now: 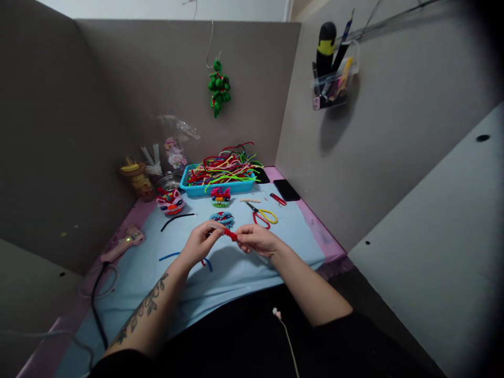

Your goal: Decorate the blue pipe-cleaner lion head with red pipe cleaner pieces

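The left hand and right hand pinch opposite ends of the red piece, apparently to steady it; scissors lie within reach.

A light blue cloth lies under the grip, over a pink cover that shows along both sides. Beyond the grip stands a plain grey-brown wall, with a pale strip above it. Left of the grip, a side wall sits in shade; to its right, another is lighter, above dark floor.
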Motion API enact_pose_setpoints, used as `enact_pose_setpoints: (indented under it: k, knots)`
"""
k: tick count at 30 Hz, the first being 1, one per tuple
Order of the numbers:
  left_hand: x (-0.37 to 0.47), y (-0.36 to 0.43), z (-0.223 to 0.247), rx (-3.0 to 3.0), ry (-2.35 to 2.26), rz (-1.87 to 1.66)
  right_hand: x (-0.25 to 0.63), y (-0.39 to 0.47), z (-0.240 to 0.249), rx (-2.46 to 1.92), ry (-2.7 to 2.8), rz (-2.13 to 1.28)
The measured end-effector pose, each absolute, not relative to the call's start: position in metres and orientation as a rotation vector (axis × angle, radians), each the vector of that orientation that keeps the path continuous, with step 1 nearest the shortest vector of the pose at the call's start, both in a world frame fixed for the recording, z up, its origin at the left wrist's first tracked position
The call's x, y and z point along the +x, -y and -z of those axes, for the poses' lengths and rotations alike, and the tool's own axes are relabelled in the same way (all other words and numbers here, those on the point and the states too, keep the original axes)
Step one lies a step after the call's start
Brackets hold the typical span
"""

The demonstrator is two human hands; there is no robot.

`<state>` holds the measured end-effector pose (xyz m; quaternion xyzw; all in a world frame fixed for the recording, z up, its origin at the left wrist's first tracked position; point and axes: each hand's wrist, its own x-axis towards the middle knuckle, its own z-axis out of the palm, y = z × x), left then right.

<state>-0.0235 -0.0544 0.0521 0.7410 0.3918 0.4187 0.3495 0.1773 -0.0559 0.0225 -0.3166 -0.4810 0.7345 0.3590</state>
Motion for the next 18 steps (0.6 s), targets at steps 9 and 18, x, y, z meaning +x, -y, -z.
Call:
enact_pose_setpoints:
  k: [9, 18]
  knots:
    - [-0.019, 0.055, -0.047, 1.679, -1.208, -1.016, 0.169, 0.069, -0.034, -1.088, 1.703, -1.058]
    - [-0.012, 0.054, -0.038, 1.431, -1.264, -0.986, 0.168, 0.065, -0.021, -1.090, 2.042, -0.141]
